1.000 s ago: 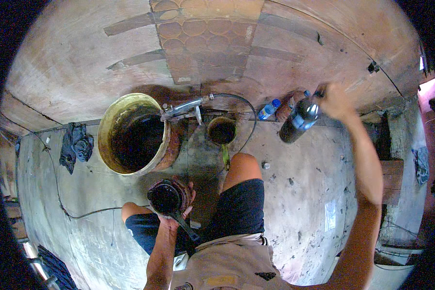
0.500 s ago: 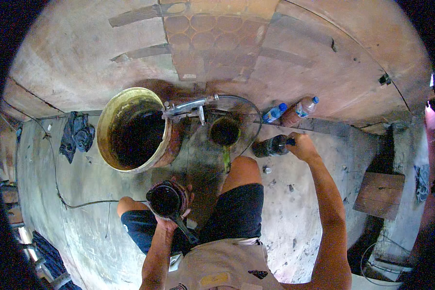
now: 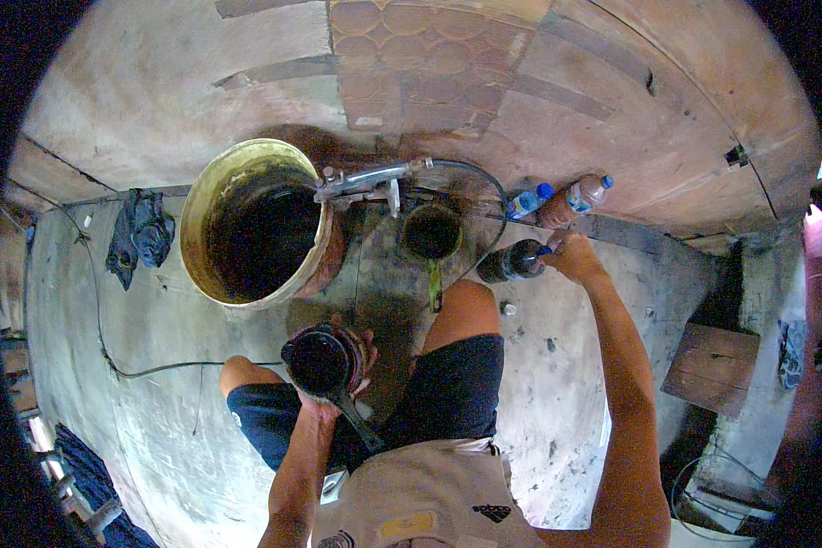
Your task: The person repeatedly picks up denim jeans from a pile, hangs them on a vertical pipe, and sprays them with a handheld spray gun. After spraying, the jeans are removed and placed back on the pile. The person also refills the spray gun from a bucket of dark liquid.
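My left hand (image 3: pixel 367 362) is wrapped round the bowl of a dark dipper (image 3: pixel 320 363), its opening facing up and its handle pointing back toward my waist. What lies inside the bowl looks black and cannot be made out. Over at the right, the closed fingers of my right hand (image 3: pixel 573 257) grip the blue-topped neck end of a dark bottle (image 3: pixel 513 261) on the floor. In front of my knee rests a yellow-green dipper (image 3: pixel 431 232) with dark contents.
A large yellowish bucket (image 3: pixel 196 247), dark inside, stands front left. A metal spray gun (image 3: pixel 374 183) with a hose lies against its rim. Two plastic bottles (image 3: pixel 571 203) sit by the curved wall. Dark cloth (image 3: pixel 142 233), a cable (image 3: pixel 100 310) and a small white cap (image 3: pixel 509 309) are on the floor.
The view has shifted slightly. My left hand still holds the dipper and my right hand stays at the top of the dark bottle.
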Tool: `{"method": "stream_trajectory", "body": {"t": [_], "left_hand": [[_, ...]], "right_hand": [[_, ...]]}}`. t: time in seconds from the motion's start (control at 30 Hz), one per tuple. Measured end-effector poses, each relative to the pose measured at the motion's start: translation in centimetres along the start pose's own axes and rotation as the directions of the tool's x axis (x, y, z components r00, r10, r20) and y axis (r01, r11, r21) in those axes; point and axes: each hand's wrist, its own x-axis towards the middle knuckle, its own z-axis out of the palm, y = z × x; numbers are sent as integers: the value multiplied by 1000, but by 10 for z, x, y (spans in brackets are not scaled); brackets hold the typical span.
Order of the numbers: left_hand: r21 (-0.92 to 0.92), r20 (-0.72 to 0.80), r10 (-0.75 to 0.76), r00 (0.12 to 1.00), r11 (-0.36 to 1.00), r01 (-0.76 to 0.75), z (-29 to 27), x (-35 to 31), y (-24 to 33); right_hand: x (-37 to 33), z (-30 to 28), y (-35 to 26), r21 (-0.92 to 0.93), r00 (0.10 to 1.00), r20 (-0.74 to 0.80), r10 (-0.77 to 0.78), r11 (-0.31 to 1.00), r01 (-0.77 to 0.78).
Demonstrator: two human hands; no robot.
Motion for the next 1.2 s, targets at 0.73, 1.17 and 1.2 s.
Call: {"method": "stream_trajectory", "body": {"t": [0.73, 1.17, 1.2], "left_hand": [[-132, -24, -47, 999, 990, 44, 1, 7, 6], [-206, 102, -100, 990, 971, 119, 31, 11, -12], [-228, 120, -97, 988, 966, 122, 32, 9, -13]], "right_hand": [[8, 10, -11, -231, 998, 62, -22, 972, 35], [-2, 16, -3, -299, 980, 41, -195, 933, 199], [-3, 15, -3, -311, 985, 62, -160, 935, 172]]}}
